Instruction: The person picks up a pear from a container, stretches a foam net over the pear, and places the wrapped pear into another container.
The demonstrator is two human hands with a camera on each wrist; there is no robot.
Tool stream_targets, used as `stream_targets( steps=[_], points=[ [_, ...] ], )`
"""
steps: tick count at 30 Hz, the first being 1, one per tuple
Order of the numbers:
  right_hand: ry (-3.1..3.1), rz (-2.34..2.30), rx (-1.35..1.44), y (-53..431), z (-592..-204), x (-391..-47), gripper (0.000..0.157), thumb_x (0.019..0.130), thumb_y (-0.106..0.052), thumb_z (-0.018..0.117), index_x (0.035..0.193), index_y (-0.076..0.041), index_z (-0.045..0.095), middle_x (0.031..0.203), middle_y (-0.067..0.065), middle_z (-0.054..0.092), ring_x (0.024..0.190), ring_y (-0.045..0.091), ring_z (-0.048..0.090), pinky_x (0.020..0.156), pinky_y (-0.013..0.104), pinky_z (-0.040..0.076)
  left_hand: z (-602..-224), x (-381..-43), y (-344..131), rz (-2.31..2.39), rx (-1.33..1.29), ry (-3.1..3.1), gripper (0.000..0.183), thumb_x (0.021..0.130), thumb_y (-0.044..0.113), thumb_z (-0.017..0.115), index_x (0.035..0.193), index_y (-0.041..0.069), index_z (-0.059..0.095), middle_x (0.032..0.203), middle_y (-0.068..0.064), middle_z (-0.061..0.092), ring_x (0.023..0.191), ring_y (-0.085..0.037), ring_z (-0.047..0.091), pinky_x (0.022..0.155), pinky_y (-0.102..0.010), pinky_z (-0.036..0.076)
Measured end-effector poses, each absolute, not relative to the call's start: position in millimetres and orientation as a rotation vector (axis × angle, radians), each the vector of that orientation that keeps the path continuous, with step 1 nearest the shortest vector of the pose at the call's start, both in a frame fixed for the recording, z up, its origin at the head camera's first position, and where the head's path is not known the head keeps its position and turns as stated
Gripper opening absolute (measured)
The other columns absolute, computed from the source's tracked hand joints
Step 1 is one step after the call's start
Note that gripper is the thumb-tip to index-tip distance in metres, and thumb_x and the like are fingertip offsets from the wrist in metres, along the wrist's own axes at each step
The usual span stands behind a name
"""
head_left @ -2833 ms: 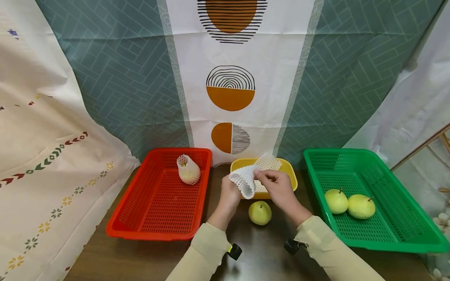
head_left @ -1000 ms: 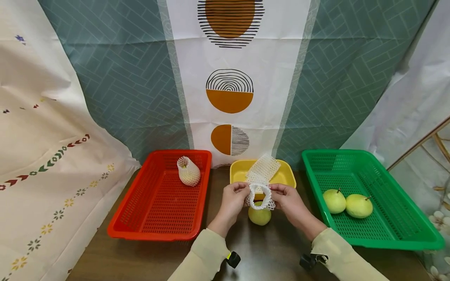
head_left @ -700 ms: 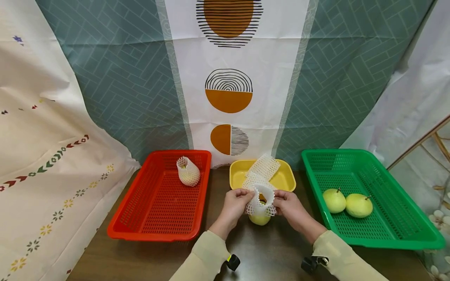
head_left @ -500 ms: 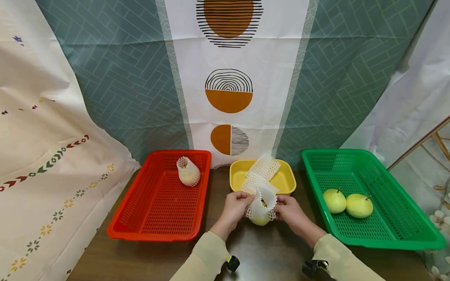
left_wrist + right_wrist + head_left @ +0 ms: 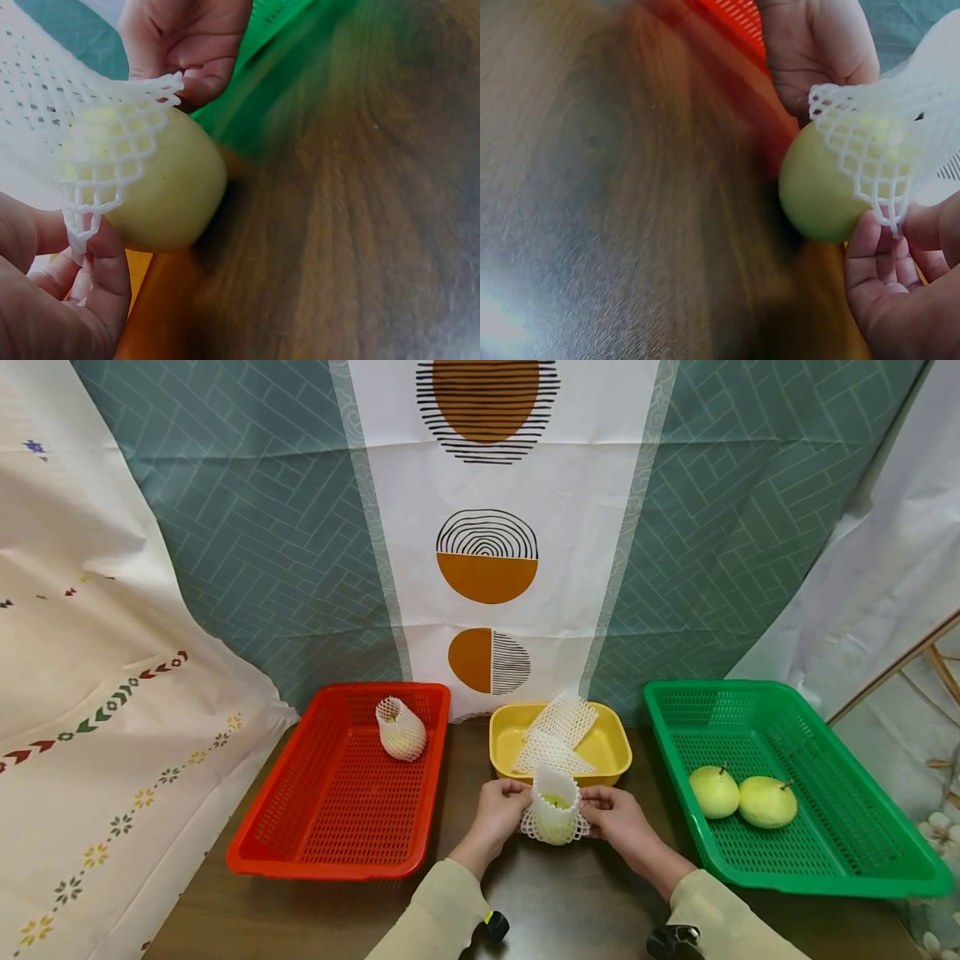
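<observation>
My left fingers (image 5: 109,281) and right fingers (image 5: 861,271) pinch the net (image 5: 553,779) either side of the pear (image 5: 186,180); best to ease both down evenly.

Pear (image 5: 174,181) before tub (image 5: 611,739), between two baskets (image 5: 337,806)

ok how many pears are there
4: one pear and another pear in the green basket, a netted pear in the red basket, and a partly netted pear on the table.

sleeves (image 5: 437,906): cream | wrist cameras (image 5: 497,930): black | left one: yellow patch (image 5: 488,917)
</observation>
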State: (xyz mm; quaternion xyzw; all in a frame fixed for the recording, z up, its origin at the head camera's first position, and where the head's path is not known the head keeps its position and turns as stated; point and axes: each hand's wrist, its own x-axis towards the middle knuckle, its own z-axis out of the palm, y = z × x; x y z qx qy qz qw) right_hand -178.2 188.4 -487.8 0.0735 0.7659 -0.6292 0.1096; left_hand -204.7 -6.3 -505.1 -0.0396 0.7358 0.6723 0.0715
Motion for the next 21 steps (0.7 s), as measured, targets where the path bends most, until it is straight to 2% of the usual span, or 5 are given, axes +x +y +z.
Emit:
stream_targets(
  steps=[5, 11, 21],
  points=[
    [2.274, -1.852, 0.202, 188, -492, -177, 0.028, 0.091, -0.007, 0.055, 0.117, 0.003, 0.055, 0.097, 0.009, 0.062, 0.081, 0.016, 0.058, 0.068, 0.032, 0.054, -505, -204, -7, 1.997, -0.094, 2.270, 0.011, 0.083, 0.009, 0.062, 0.088, -0.001, 0.067, 0.074, -0.004, 0.060, 0.063, -0.011, 0.053, 0.054, -0.023, 0.045],
    [2.287, -1.874, 0.204, 188, -494, -178, 0.028, 0.091, -0.005, 0.054, 0.116, 0.005, 0.053, 0.096, 0.010, 0.060, 0.079, 0.016, 0.058, 0.065, 0.030, 0.054, -504, -202, -9, 1.951, -0.126, 2.256, 0.014, 0.087, 0.013, 0.061, 0.088, 0.000, 0.066, 0.073, -0.003, 0.058, 0.054, -0.011, 0.052, 0.042, -0.025, 0.048],
    [2.313, -1.831, 0.206, 188, -501, -181, 0.025, 0.090, -0.007, 0.056, 0.114, 0.002, 0.057, 0.094, 0.010, 0.063, 0.076, 0.016, 0.059, 0.064, 0.030, 0.054, -513, -203, -11, 1.903, -0.185, 2.289, 0.008, 0.082, 0.002, 0.057, 0.083, -0.003, 0.064, 0.068, -0.003, 0.054, 0.045, -0.011, 0.047, 0.041, -0.024, 0.048]
  ],
)
